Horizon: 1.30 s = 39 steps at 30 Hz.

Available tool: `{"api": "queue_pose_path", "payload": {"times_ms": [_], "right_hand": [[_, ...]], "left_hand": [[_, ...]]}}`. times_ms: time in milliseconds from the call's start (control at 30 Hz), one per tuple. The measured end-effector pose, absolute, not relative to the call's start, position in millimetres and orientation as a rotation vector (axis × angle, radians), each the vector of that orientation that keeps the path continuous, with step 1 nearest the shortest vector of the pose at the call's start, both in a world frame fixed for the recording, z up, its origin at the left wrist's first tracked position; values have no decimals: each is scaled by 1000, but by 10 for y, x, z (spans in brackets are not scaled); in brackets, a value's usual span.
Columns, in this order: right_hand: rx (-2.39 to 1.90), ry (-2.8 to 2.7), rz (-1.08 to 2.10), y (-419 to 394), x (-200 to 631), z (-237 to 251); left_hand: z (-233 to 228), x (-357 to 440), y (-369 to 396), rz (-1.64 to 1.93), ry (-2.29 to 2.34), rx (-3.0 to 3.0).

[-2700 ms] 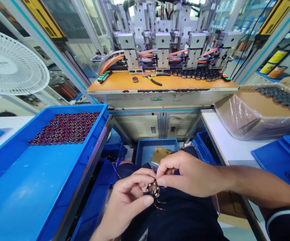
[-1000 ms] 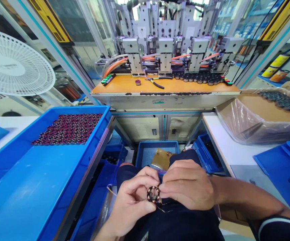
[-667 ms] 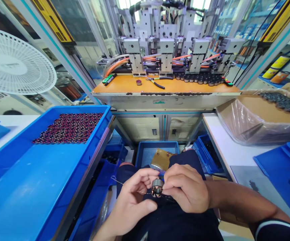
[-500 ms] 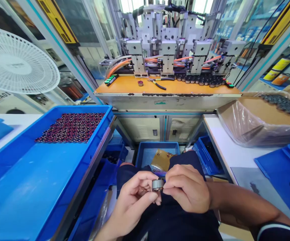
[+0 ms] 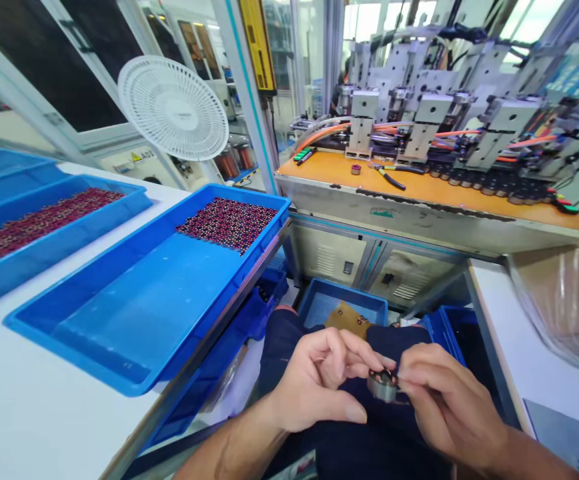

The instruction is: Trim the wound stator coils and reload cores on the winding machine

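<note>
A small round metal motor part [image 5: 382, 385] with copper windings is pinched between my two hands over my lap. My left hand [image 5: 319, 383] touches its left side with the fingertips. My right hand [image 5: 444, 400] grips it from the right with thumb and fingers. To the left, a blue tray [image 5: 134, 313] on the white table holds several rows of small dark red wound parts [image 5: 229, 222] at its far end. A second blue tray [image 5: 44, 227] farther left also holds such parts.
Ahead stands a winding machine [image 5: 434, 127] on an orange bench [image 5: 419, 190] with pliers [image 5: 388, 175] and a row of dark parts. A white fan [image 5: 174, 107] stands behind the trays. A blue bin [image 5: 339, 310] lies on the floor by my knees. A plastic-lined box [image 5: 564, 300] sits at right.
My view has swung to the left, so the trays and fan sit more central. The part stays between both hands, now turned on its side with the thin wire ends no longer showing.
</note>
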State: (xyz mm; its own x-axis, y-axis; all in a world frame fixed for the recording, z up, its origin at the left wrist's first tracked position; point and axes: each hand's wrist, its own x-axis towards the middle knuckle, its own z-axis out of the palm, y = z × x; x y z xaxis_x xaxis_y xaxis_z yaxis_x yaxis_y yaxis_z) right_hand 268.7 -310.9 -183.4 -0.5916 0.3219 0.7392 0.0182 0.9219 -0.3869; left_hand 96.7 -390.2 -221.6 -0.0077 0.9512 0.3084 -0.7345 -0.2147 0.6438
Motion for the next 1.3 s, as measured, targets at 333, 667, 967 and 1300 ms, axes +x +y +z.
{"api": "queue_pose_path", "payload": {"times_ms": [333,667,967,1300], "right_hand": [[-182,-2198,364,-3207,2617,-1793],[-344,-2231,173,-3073,2597,-1829],[-114,-2227,201,-3091,2528,-1592],[-233,-2216,90,-3035,2513,-1677]], "left_hand": [[-2289,899,-3814,1025,520,818],[-2279,937,-3858,1518,455,799],[-2316,918,-3823,1399,384,699],[-2324,928,-3867,1475,441,772]]}}
